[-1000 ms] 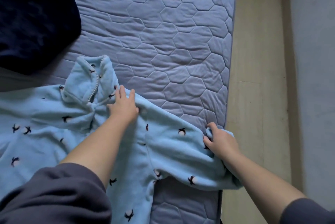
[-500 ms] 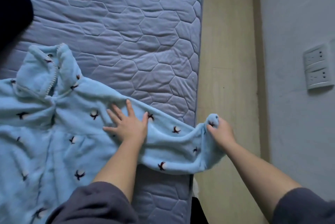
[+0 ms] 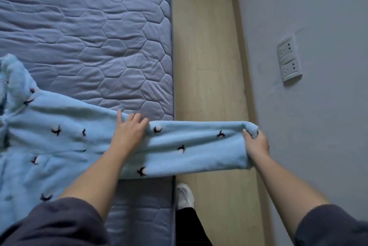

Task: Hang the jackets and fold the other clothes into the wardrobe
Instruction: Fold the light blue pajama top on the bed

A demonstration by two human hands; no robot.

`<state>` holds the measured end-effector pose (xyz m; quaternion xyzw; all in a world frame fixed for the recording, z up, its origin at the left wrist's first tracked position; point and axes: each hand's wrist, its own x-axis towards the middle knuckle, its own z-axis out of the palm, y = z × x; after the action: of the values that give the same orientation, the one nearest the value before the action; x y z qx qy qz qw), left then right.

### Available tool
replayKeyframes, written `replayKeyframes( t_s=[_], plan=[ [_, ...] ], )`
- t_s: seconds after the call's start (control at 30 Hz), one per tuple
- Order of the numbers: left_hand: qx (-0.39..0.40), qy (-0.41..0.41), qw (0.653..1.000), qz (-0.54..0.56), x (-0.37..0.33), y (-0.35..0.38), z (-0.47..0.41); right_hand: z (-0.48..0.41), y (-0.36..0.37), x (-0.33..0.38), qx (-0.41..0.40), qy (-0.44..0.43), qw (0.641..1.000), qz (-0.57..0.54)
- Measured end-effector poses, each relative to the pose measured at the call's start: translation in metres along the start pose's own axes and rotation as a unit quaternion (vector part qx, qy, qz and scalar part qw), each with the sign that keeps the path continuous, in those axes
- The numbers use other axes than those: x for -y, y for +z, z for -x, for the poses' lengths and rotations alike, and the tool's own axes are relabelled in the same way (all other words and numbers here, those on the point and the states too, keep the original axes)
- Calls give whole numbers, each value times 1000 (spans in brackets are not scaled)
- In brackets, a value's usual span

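A light blue fleece top point(image 3: 59, 146) with small dark bird prints and a zip collar lies flat on the quilted blue mattress point(image 3: 99, 36). Its right sleeve point(image 3: 195, 146) is stretched straight out past the mattress edge, over the floor. My left hand point(image 3: 129, 132) rests on the sleeve near the shoulder, fingers spread and pressing the cloth. My right hand point(image 3: 255, 144) grips the sleeve's cuff, fingers curled round it, holding it taut in the air beside the wall.
A strip of pale wooden floor point(image 3: 209, 46) runs between the mattress and a grey wall point(image 3: 318, 16) with a double socket point(image 3: 288, 58). My white shoe point(image 3: 184, 196) and dark trouser leg stand by the mattress edge.
My right hand has pulled the cuff further right, off the mattress, straightening the sleeve. My left hand has slid right along the sleeve. The view has turned right; the dark garment is out of frame.
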<state>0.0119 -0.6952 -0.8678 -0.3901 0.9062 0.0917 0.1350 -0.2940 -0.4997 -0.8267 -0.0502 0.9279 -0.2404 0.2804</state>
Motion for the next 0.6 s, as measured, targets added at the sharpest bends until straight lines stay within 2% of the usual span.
replayKeyframes(
  t_s=[0.13, 0.17, 0.27, 0.37, 0.43, 0.5, 0.6],
  plan=[
    [-119, -81, 988, 54, 4, -20, -26, -6, -12, -16, 70, 61, 993, -71],
    [-112, -120, 983, 75, 1, -22, -29, -8, -13, -21, 89, 82, 989, -82],
    [-9, -240, 964, 116, -9, -11, -19, -10, -13, -33, 148, 144, 971, -123],
    [10, -325, 935, 141, -16, 14, 21, -8, -7, -44, 182, 188, 950, -168],
    [32, -386, 908, 161, -17, 28, 42, -7, -1, -50, 171, 187, 951, -177],
    [43, -416, 889, 183, -19, 39, 45, -8, 7, -55, 149, 166, 965, -135],
    [13, -378, 897, 228, -31, 48, 24, -9, 19, -57, 147, 135, 971, -131]
  ],
)
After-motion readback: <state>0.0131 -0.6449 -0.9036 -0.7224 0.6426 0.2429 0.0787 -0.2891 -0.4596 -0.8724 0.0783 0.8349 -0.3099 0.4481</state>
